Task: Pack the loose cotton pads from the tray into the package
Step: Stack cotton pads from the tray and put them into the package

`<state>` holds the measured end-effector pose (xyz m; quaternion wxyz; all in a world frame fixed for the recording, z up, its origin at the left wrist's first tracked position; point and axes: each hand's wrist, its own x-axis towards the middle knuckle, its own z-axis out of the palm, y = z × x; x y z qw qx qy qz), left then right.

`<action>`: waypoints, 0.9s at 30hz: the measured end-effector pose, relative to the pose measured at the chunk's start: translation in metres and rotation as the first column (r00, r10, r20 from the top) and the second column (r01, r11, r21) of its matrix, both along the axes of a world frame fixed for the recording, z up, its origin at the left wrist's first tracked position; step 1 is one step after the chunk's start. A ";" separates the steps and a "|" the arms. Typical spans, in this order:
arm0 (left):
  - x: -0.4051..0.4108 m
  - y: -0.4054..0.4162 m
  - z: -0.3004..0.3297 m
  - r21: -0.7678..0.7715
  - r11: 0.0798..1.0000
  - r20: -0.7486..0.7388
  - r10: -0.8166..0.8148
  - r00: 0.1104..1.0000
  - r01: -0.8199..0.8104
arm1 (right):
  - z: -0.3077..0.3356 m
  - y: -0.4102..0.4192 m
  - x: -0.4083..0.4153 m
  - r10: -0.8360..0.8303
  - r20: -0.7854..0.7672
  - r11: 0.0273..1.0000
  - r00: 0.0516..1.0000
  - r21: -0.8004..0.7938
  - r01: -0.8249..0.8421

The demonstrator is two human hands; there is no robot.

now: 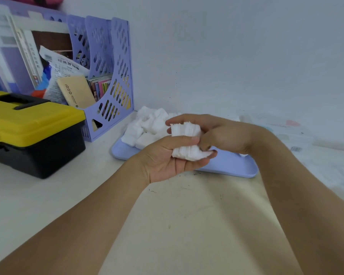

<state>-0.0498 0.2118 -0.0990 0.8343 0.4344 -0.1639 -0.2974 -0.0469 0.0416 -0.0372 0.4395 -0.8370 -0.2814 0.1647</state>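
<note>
Currently both hands grip a stack of cotton pads point(187, 143) just above the tray point(226, 163): left hand point(167, 157) cups from below, right hand point(216, 133) pinches the far end. Light, soft, compressible; squeeze the flat faces or they'll fan out. Package point(286, 132) lies beyond the tray.

White cotton pads point(185, 142), lilac tray point(232, 163), yellow-and-black toolbox point(32, 132).

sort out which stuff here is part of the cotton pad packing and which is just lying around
Part of the job: stack of pads held by both hands, loose pads, tray, package.

Lying about: toolbox, file rack.
</note>
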 end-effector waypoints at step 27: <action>-0.064 -0.151 0.007 0.464 0.671 0.881 -0.280 0.382 -0.578 | 0.025 -0.184 -0.126 -0.905 -0.105 0.422 0.412 -0.099 0.901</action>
